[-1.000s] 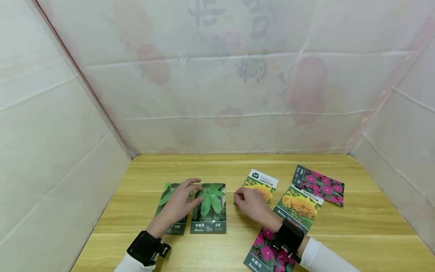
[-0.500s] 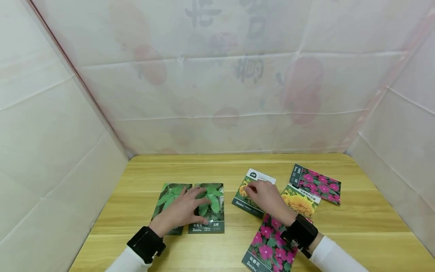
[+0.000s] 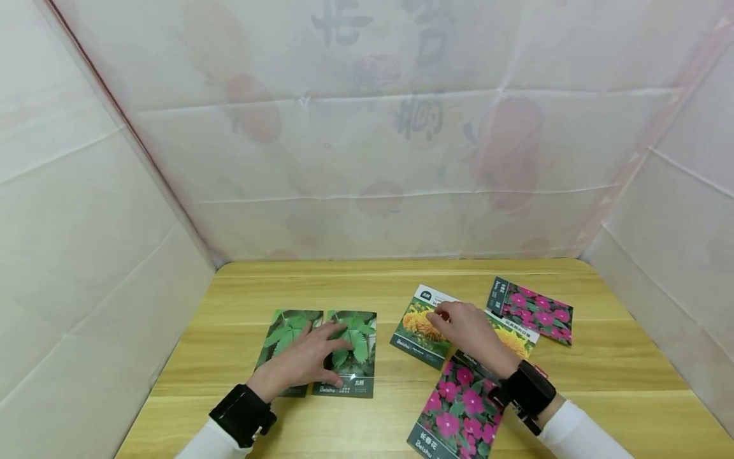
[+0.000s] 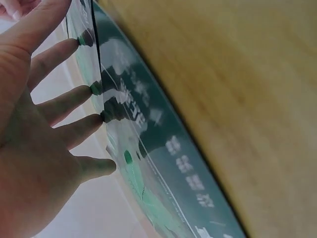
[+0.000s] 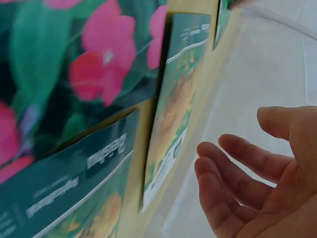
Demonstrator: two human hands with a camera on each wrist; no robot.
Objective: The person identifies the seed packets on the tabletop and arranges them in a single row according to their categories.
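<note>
Touching leaf packets [image 3: 362,350], left hand [image 3: 304,358] spread, right hand [image 3: 471,331] loosely curled, empty, over yellow-flower packet [image 3: 417,330]

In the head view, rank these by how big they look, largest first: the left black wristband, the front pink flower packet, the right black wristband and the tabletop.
1. Tabletop
2. Front pink flower packet, though the frame's bottom edge cuts it
3. Left black wristband and right black wristband: too alike to rank

Glossy leaf-print packets [image 3: 361,352], smooth wood-grain tabletop [image 3: 608,395], creased cloth-like walls [image 3: 327,153]
</note>
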